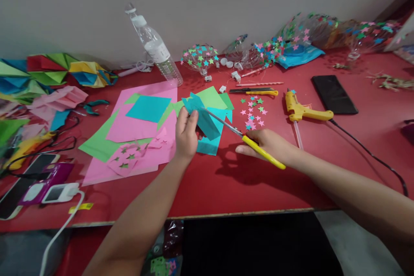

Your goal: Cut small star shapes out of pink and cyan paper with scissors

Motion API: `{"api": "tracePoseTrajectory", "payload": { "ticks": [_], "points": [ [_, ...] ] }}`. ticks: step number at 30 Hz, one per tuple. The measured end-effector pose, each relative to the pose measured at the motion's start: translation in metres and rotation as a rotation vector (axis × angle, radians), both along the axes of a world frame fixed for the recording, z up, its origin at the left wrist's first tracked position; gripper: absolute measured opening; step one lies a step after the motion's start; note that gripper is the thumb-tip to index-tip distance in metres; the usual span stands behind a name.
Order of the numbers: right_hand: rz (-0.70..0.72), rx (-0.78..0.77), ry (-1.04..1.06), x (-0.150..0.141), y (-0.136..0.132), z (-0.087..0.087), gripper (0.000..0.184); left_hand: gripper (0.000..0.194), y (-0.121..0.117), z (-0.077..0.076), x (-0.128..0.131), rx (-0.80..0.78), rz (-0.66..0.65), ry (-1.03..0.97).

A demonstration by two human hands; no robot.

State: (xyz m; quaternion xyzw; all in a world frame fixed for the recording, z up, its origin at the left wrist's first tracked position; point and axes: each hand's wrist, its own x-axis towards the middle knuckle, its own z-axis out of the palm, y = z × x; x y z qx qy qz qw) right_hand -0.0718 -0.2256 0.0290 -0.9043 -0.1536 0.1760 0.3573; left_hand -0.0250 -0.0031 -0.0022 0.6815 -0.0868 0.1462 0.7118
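My left hand is closed on a piece of teal paper, holding it up above the red table. My right hand grips yellow-handled scissors, whose blades reach into the teal paper's right edge. More teal paper lies under the held piece. Pink, green and teal sheets lie spread to the left of my left hand.
Small paper stars lie scattered beside a yellow glue gun with its cord. A black phone, utility knife, plastic bottle, star-covered bottles, folded paper shapes and phones with cables ring the work area.
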Motion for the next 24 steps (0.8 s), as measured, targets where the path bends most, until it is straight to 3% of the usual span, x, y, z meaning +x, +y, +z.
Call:
{"api": "tracePoseTrajectory", "payload": {
  "ticks": [6,13,24],
  "points": [
    [0.059,0.09,0.046,0.002,-0.002,0.0,0.06,0.025,0.003,0.007,0.002,0.045,0.043,-0.031],
    [0.009,0.193,0.136,-0.001,0.003,0.005,0.059,0.026,0.006,0.006,0.002,0.059,0.054,-0.033],
    [0.068,0.132,0.102,-0.002,-0.002,0.004,0.055,0.027,0.003,0.013,-0.003,0.104,-0.006,-0.007]
  ]
}}
